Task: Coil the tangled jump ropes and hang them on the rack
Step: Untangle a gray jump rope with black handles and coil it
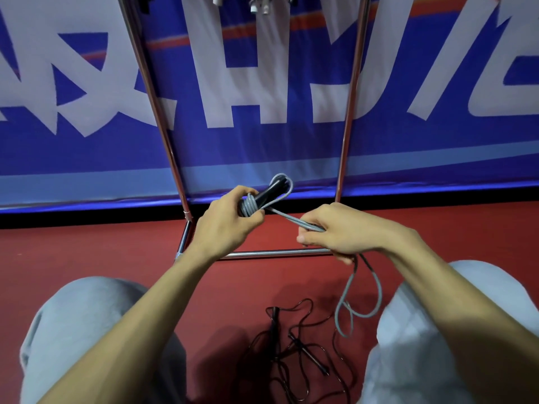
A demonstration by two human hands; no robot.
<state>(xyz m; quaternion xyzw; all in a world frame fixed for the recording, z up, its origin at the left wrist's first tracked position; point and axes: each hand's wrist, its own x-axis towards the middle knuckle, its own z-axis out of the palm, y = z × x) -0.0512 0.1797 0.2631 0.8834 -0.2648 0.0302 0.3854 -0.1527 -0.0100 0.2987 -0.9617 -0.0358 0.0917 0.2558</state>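
My left hand (pixel 226 221) grips the black handles (pixel 269 192) of a grey jump rope (pixel 284 217), with several grey turns wound around them. The rope runs taut to my right hand (pixel 335 231), which holds a doubled strand in its curled fingers. The rope's slack hangs below that hand in loops (pixel 360 301). A tangled black jump rope (pixel 291 345) lies on the red floor between my knees. The metal rack (pixel 163 118) stands in front of me, its base bar (pixel 277 253) just under my hands. White handles (pixel 259 5) hang at the rack's top.
A blue banner (pixel 262 83) with large white letters covers the wall behind the rack. My knees in light grey trousers (pixel 87 330) frame the red floor (pixel 87 252) on both sides.
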